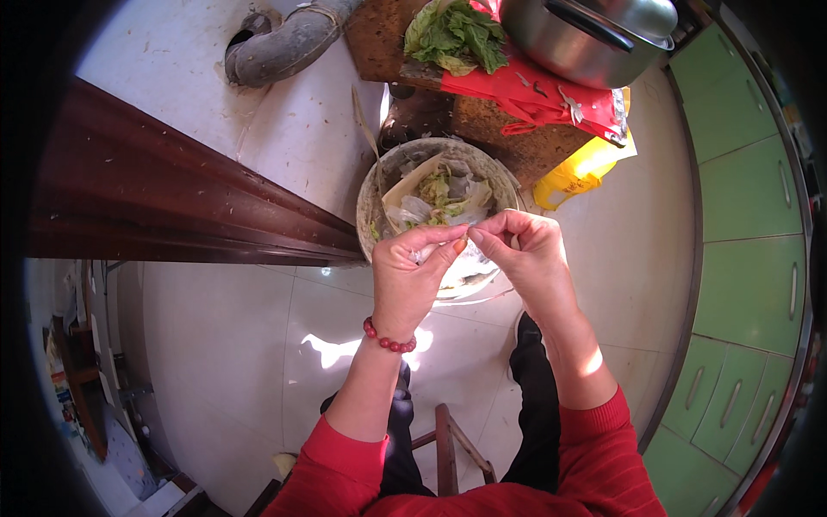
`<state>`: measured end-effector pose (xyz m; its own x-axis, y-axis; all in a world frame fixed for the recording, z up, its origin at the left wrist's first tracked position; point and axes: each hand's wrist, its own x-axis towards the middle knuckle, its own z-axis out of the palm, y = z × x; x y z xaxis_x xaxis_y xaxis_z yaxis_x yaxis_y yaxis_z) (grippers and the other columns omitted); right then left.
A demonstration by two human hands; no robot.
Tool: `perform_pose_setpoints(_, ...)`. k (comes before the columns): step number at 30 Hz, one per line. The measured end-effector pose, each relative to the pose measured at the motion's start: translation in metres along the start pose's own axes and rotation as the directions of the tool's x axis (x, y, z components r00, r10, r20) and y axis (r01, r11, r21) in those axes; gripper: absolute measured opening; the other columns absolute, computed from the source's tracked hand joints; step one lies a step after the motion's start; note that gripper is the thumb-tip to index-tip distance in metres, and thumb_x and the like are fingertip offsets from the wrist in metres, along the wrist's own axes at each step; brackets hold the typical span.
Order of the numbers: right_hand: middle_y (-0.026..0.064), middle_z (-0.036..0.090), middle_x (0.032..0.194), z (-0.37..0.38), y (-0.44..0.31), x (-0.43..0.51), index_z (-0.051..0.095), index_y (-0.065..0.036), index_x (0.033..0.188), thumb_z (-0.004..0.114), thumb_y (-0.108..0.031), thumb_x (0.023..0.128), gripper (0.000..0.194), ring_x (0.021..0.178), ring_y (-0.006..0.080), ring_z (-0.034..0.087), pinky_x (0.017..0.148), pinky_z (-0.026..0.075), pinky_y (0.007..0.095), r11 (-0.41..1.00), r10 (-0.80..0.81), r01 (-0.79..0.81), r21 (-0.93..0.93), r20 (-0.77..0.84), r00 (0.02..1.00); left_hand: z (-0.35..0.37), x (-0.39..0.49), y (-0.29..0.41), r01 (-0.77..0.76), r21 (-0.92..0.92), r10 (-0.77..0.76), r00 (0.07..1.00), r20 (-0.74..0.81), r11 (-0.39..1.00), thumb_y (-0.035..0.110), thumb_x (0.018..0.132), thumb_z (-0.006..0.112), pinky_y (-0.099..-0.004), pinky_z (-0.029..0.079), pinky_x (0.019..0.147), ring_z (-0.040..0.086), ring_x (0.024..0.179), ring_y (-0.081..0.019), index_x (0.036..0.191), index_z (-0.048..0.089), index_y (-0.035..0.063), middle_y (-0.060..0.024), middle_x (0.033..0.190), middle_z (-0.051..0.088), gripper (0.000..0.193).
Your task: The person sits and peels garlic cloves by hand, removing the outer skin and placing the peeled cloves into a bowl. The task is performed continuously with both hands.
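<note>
Both hands meet above a round waste bucket (pixel 370 187), which holds leafy scraps (pixel 439 190) and crumpled clear plastic. My left hand (pixel 413 265), with a red bead bracelet at its wrist, has a whitish piece, perhaps garlic (pixel 423 253), in its curled fingers. The thumb and forefinger of my right hand (pixel 530 249) pinch at the same spot as the left fingertips, on something too small to make out. Another small pale piece (pixel 515 242) shows among the right fingers.
Beyond the bucket, a low wooden surface (pixel 378 45) carries green leaves (pixel 457 39), a red plastic bag (pixel 517 87) and a steel pot (pixel 581 45). A yellow bag (pixel 575 178) stands beside it. A dark red door frame (pixel 194 194) is left, green cabinets (pixel 749 194) right, a wooden stool (pixel 446 446) below.
</note>
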<state>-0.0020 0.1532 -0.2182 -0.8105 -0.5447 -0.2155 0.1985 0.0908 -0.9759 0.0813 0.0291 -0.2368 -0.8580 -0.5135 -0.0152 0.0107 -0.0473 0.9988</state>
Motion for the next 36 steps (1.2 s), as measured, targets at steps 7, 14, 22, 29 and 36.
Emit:
perform_pose_setpoints(7, -0.0081, 0.046, 0.059, 0.008, -0.003, -0.003, 0.06, 0.002, 0.074, 0.065, -0.003, 0.08, 0.009, 0.056, 0.0007, 0.036, 0.049, 0.03, 0.0185, 0.95, -0.159, 0.131, -0.282, -0.077, 0.984, 0.005, -0.001, -0.002, -0.104, 0.075, 0.109, 0.993, -0.055, 0.992, -0.003, 0.08, 0.067, -0.0212, 0.049, 0.072, 0.061, 0.078, -0.009, 0.092, 0.069, -0.0026, -0.0069, 0.085, 0.068, 0.012)
perform_pose_setpoints(14, -0.0067, 0.045, 0.06, 0.013, 0.0, -0.003, 0.058, 0.001, 0.072, 0.064, -0.003, 0.079, 0.01, 0.057, 0.0012, 0.037, 0.049, 0.031, 0.0186, 0.962, -0.175, 0.136, -0.238, -0.153, 0.973, 0.009, -0.005, 0.001, 0.191, -0.211, -0.209, 0.976, -0.066, 0.959, 0.003, 0.083, 0.066, -0.0158, 0.028, 0.042, 0.04, 0.05, 0.0004, 0.097, 0.067, -0.0012, -0.0072, 0.082, 0.067, 0.015)
perform_pose_setpoints(22, -0.0075, 0.042, 0.057, 0.012, 0.008, -0.001, 0.06, 0.0, 0.075, 0.066, -0.003, 0.078, 0.007, 0.053, 0.0009, 0.034, 0.046, 0.029, 0.0193, 0.987, -0.144, 0.13, -0.094, -0.155, 0.977, 0.001, 0.0, 0.001, 0.314, -0.495, -0.339, 0.94, 0.041, 0.81, 0.005, 0.085, 0.064, -0.0147, 0.028, 0.04, 0.038, 0.047, 0.0004, 0.102, 0.063, -0.0004, -0.0086, 0.087, 0.066, 0.018)
perform_pose_setpoints(29, -0.0081, 0.051, 0.065, 0.009, 0.003, -0.002, 0.064, 0.002, 0.082, 0.066, -0.004, 0.083, 0.006, 0.059, -0.0008, 0.04, 0.052, 0.033, 0.0159, 0.977, -0.134, 0.12, -0.178, -0.069, 0.989, -0.001, 0.0, -0.001, 0.326, -0.508, -0.36, 0.932, 0.033, 0.797, 0.003, 0.082, 0.067, -0.0144, 0.028, 0.04, 0.039, 0.047, 0.0008, 0.102, 0.063, -0.0014, -0.0027, 0.078, 0.063, 0.021)
perform_pose_setpoints(36, -0.0068, 0.054, 0.065, 0.008, -0.001, -0.002, 0.065, 0.002, 0.081, 0.067, -0.005, 0.083, 0.007, 0.058, -0.0008, 0.041, 0.05, 0.032, 0.0169, 0.993, -0.077, 0.071, -0.09, -0.07, 0.995, 0.004, -0.001, 0.005, 0.243, -0.226, -0.266, 0.961, -0.078, 0.943, 0.003, 0.08, 0.069, -0.0156, 0.025, 0.042, 0.036, 0.047, 0.0013, 0.097, 0.066, -0.0019, 0.0054, 0.061, 0.055, 0.018)
